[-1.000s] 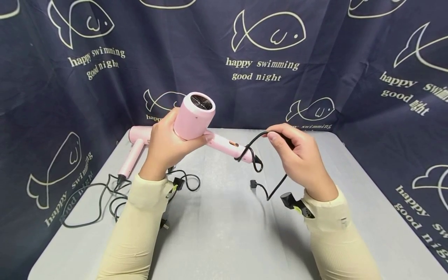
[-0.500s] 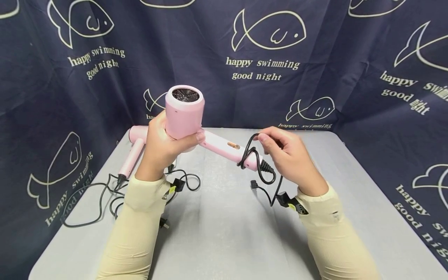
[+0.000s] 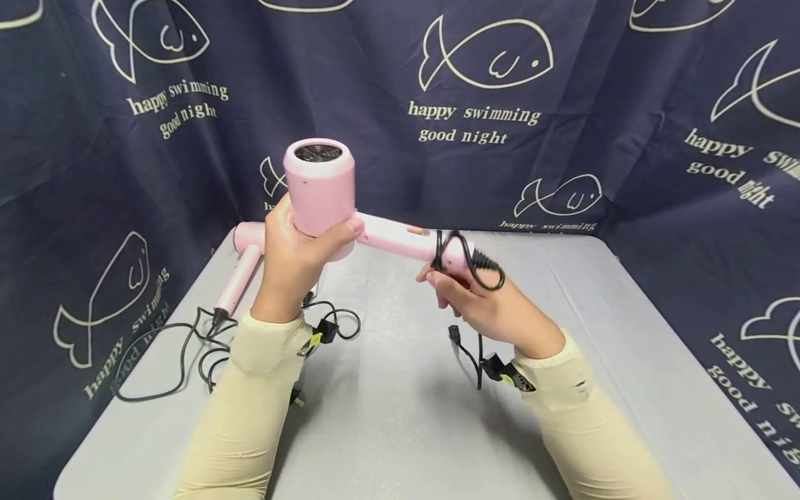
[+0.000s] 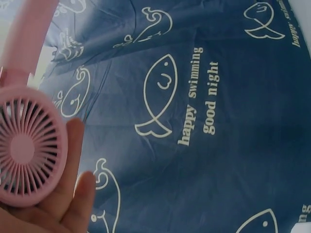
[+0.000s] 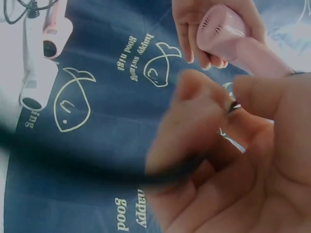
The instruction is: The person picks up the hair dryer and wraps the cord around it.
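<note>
A pink hair dryer [image 3: 321,191] is held up over the table, its dark round grille facing up in the head view. My left hand [image 3: 290,260] grips the dryer's barrel, thumb across the front near the handle joint. The ribbed pink end [image 4: 22,148] shows in the left wrist view. Black cord [image 3: 494,286] winds around the handle's end. Just under that end, my right hand [image 3: 503,309] holds the cord, which crosses its curled fingers as a dark blur in the right wrist view. A black plug [image 3: 454,335] hangs from the cord's free end below.
Another pink hair dryer [image 3: 237,281] lies at the table's back left, with loose black cord [image 3: 182,361] around it. A white hair dryer [image 5: 38,87] appears beside it in the right wrist view. A second plug [image 3: 296,397] lies near the left sleeve. Dark fish-printed curtains [image 3: 369,76] enclose the table [image 3: 400,430].
My right hand has moved left and down, from above the handle's end to beneath it, with the cord. The dryer has shifted left and up, its handle now more level.
</note>
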